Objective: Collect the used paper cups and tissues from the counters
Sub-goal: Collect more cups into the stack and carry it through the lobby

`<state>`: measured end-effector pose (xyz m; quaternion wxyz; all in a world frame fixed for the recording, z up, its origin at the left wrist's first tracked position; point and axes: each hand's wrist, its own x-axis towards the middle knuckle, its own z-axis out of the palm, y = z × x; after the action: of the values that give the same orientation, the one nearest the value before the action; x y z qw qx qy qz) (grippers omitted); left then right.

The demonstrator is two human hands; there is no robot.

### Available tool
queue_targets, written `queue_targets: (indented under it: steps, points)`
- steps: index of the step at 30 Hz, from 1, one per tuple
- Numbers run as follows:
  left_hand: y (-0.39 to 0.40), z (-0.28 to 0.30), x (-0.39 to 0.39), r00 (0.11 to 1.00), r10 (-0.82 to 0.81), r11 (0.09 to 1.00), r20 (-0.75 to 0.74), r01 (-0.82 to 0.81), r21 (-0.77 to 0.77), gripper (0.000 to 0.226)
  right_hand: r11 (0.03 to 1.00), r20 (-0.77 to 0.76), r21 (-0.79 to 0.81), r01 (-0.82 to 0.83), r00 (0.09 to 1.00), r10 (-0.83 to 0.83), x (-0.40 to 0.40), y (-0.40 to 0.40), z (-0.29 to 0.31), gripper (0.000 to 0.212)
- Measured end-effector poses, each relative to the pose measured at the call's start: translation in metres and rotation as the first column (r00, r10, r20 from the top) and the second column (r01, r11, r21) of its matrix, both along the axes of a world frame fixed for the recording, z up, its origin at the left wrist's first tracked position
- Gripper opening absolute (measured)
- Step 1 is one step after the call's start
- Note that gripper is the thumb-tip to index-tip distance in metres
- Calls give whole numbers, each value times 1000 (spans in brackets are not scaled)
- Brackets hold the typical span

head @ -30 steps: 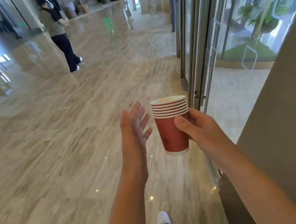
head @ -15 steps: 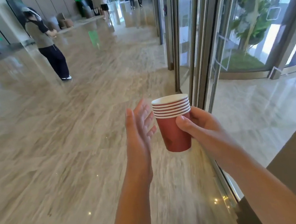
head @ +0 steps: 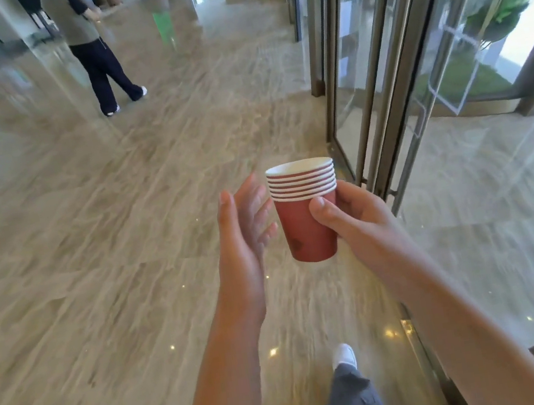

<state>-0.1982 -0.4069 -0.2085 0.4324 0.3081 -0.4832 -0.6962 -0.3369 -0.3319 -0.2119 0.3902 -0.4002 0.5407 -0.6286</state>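
From the head view there is one stack of red paper cups (head: 305, 210), nested upright; about seven white rims show one above another at its top, and a small dark mark sits low on the outer cup's side. The stack is carried in the air above the marble floor (head: 77, 265), not resting on anything.

The right hand (head: 355, 220) grips the stack from its right side: the thumb lies across the front of the outer cup just under the rims, and the fingers are curled round the far side, mostly hidden by the cups. The left hand (head: 245, 229) is held up just to the left of the stack, palm turned toward it, fingers straight and slightly spread, holding nothing; whether the fingertips touch the cup wall cannot be told.

Both bare forearms reach in from the bottom edge. Below them one white shoe (head: 344, 355) and a grey trouser leg (head: 352, 401) show. Glass revolving doors (head: 410, 59) with metal frames stand to the right. One other person in dark trousers (head: 98, 54) stands on the floor far left.
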Motion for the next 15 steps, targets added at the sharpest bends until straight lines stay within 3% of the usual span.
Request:
queue_targets:
  steps: [10,15]
  points:
    - [-148,18,-73,982,188,982,-2,-188,-21,76,995,24,-7,-101,995,101,-70,-162,20,42]
    - [-182,22,-76,982,190,976,24,-186,-110,73,985,-3,5,-172,985,172,-74,-211,31,50]
